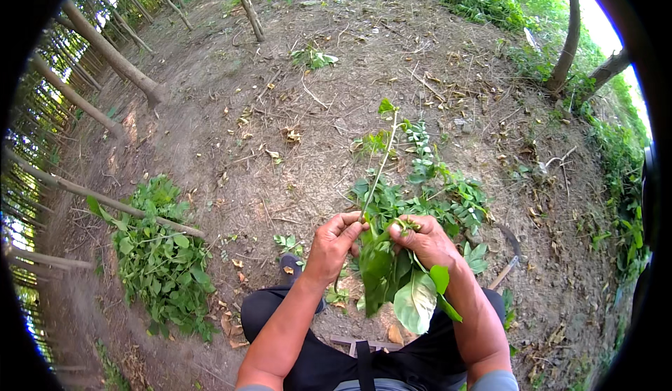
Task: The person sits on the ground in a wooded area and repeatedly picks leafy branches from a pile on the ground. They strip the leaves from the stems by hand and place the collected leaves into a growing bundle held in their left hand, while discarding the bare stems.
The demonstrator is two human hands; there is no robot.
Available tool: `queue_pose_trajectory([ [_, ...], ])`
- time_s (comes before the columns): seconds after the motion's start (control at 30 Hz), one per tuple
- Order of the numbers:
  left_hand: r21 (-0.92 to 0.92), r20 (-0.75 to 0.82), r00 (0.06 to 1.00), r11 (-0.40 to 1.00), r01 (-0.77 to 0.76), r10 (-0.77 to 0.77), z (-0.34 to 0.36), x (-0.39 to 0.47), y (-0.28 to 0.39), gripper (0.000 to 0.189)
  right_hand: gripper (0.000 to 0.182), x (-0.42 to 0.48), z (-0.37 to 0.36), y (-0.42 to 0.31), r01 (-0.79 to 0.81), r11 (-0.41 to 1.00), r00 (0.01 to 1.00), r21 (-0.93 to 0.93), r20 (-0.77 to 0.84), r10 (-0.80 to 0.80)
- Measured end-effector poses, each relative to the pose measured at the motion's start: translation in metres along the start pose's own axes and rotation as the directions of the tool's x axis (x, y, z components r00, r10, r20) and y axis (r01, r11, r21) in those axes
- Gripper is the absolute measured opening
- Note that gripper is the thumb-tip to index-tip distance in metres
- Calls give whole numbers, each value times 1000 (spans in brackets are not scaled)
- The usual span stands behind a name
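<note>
Pinched in the fingers of my left hand (333,244) is a long, mostly bare green stem (386,160), which points up and away with a small leaf at its tip. My right hand (428,238) grips a bunch of broad green leaves (380,270) by their stalks. The leaves hang down between my forearms, and one pale leaf (416,302) shows its underside. Both hands are close together above the ground, in front of my bent knees. Cut leafy stems (404,196) lie on the soil just beyond my hands.
A sickle (506,270) with a curved blade lies right of my right forearm. At left, a heap of leafy cuttings (163,265) rests by a slim trunk (121,204). Tree trunks (115,57) stand at far left and others at right. A dark shoe (290,267) shows below.
</note>
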State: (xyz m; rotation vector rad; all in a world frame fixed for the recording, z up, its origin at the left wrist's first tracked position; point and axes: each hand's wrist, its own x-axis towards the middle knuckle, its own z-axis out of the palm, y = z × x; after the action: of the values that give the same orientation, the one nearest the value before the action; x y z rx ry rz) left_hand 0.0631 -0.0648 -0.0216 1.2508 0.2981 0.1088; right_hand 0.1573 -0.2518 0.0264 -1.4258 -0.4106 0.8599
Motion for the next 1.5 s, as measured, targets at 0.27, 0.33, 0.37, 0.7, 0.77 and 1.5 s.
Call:
queue_pose_trajectory([
  [0.27, -193, 192, 971, 965, 178, -141, 13, -2, -9, 33, 21, 21, 26, 27, 39, 995, 978, 93, -209, -19],
  [0.33, -245, 232, 959, 945, 218, -161, 17, -6, 1, 48, 22, 22, 33, 30, 64, 994, 968, 92, -249, -39],
  [0.37, -247, 238, 962, 949, 196, -137, 19, -7, 0, 56, 23, 24, 36, 33, 89, 994, 964, 70, -258, -68],
  [0.7, -33, 271, 958, 994, 101, -88, 13, -3, -5, 73, 28, 24, 40, 33, 24, 977, 988, 210, -157, 9],
  [0.77, -49, 302, 948, 991, 123, -102, 17, -5, 3, 64, 30, 19, 41, 26, -24, 970, 991, 241, -122, 55],
  [1.5, 284, 211, 975, 959, 6, -68, 14, -9, -15, 30, 31, 16, 60, 38, 222, 898, 871, -380, -337, -358],
])
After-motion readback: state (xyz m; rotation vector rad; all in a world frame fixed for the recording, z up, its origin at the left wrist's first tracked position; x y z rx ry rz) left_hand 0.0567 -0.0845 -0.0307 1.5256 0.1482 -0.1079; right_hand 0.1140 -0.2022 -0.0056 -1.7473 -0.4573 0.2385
